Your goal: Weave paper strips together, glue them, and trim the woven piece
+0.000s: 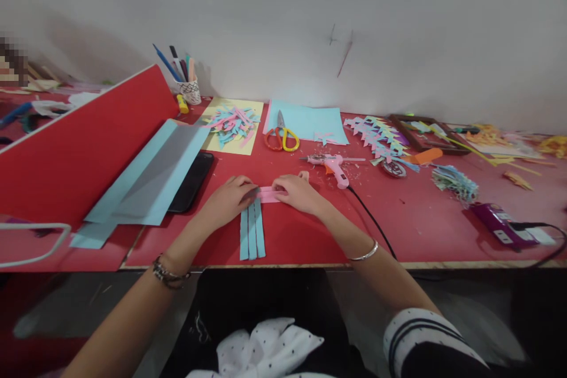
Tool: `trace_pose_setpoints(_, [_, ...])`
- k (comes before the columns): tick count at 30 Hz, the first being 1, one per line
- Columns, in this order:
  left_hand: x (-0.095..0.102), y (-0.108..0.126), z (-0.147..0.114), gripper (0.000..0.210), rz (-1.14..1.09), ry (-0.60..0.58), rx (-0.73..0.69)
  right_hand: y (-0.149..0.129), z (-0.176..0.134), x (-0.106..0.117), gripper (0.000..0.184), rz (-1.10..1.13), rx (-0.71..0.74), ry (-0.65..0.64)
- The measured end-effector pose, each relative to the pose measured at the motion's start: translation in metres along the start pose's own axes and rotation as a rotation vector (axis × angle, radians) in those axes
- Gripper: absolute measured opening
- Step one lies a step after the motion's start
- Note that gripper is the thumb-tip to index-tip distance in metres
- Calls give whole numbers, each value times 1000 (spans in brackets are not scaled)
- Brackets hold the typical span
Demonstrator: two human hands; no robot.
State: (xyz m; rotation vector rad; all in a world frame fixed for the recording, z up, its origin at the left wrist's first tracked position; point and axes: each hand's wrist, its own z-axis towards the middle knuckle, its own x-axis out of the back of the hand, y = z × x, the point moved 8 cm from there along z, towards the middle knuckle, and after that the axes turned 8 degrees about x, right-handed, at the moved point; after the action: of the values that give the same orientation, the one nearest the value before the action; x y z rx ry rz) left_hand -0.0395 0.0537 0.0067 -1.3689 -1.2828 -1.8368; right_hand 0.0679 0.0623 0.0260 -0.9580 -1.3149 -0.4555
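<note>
Between my two hands a pink paper strip (268,194) lies crosswise near the front of the red table. My left hand (231,196) pinches its left end, with thumb and fingertips together. At the right end, my right hand (297,192) has its fingers closed on the same strip. Several blue paper strips (252,233) lie side by side just below, running toward the table's front edge, their upper ends at my left fingertips. A pink glue gun (330,166) rests to the right of my right hand, its black cord trailing to the front edge.
Scissors (282,134) lie on blue sheets (310,115) at the back. Paper scraps (234,124) cover a yellow sheet. On the left are a red board (101,142), blue sheets (150,177) and a black phone (192,183). A purple power box (502,225) sits right.
</note>
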Motion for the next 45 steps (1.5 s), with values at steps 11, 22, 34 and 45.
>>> trace_pose_setpoints(11, [2, 21, 2, 34, -56, -88, -44, 1, -15, 19, 21, 18, 62, 0])
trace_pose_setpoints(22, [-1, 29, 5, 30, 237, -92, 168, -19, -9, 35, 21, 509, 77, 73])
trace_pose_setpoints(34, [6, 17, -5, 42, -128, -39, 230, -17, -63, 4, 19, 145, 143, 153])
trace_pose_setpoints(45, [9, 5, -16, 44, -255, 47, 349, 110, -99, 50, 26, -228, -768, 259])
